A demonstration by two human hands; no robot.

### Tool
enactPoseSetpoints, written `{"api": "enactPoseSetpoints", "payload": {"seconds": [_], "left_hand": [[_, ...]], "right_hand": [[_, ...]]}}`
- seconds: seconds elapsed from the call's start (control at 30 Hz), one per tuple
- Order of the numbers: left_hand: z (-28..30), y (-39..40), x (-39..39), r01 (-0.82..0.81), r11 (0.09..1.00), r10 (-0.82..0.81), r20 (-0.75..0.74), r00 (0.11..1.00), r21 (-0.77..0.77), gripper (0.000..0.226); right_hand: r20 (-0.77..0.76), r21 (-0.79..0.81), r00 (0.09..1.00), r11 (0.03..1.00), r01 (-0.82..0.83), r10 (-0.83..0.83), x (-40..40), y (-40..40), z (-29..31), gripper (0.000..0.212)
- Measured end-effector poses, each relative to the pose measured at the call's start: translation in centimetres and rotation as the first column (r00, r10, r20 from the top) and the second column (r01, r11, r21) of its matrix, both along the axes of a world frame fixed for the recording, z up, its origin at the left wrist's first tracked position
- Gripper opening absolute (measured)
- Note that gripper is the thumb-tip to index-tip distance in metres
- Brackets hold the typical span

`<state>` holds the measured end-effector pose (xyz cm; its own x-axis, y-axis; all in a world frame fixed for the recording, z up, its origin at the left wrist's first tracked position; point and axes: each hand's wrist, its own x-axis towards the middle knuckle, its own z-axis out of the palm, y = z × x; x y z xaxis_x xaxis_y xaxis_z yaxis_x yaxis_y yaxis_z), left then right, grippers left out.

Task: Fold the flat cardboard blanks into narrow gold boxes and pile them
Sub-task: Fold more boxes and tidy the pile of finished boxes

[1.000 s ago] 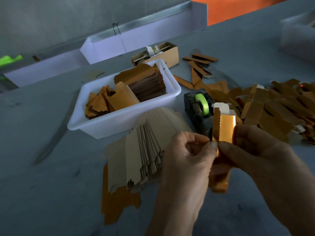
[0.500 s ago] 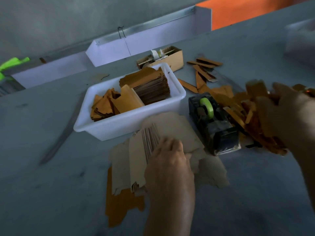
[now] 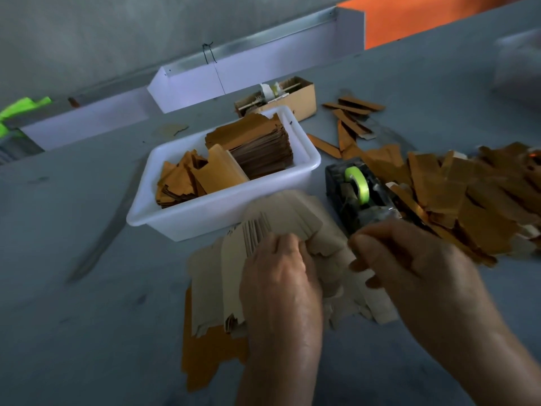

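Left hand (image 3: 278,273): fingers curled into the fanned stack of flat blanks (image 3: 222,282), grasping its top sheets.
Right hand (image 3: 409,265): fingers bent at the stack's right edge, just beside the left; whether it pinches a sheet I cannot tell.
Tape dispenser (image 3: 357,197): just beyond the right hand.
Folded gold boxes (image 3: 468,194): heaped to the right of that hand.
White tub (image 3: 205,218): beyond the left hand, holding more gold pieces.
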<state>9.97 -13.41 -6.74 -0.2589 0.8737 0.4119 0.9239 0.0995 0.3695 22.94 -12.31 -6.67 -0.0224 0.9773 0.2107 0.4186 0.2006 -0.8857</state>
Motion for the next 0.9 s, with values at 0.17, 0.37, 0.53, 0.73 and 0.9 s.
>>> {"api": "enactPoseSetpoints", "payload": {"seconds": [0.17,0.37,0.53,0.73,0.9], "left_hand": [[1.2,-0.8,0.1,0.085,0.992,-0.086,-0.015,0.996,-0.089,0.004],[-0.1,-2.0,0.5,0.298,0.950,-0.276,-0.195,0.941,0.090,0.026],[-2.0,-2.3,0.8,0.384,0.848,-0.327,-0.209,0.922,0.366,0.010],[-1.4,-2.4,1.2,0.177,0.896,-0.257,0.151,0.955,0.406,0.033],[1.0,-1.5,-0.5,0.052,0.999,-0.015,0.897,0.441,-0.010,0.063]], "right_hand": [[-0.502,-0.408,0.864,0.870,-0.277,0.040,-1.0,0.2,-0.3,0.034],[-0.481,-0.469,0.877,0.843,-0.266,0.009,-1.1,1.0,-0.4,0.048],[-0.622,-0.472,0.783,0.792,-0.388,0.012,-0.3,0.8,-0.6,0.037],[-0.590,-0.458,0.805,0.845,-0.276,-0.057,0.7,0.4,-1.3,0.011],[-0.630,-0.441,0.777,0.830,-0.342,-0.015,0.9,-0.4,-1.8,0.006]]}}
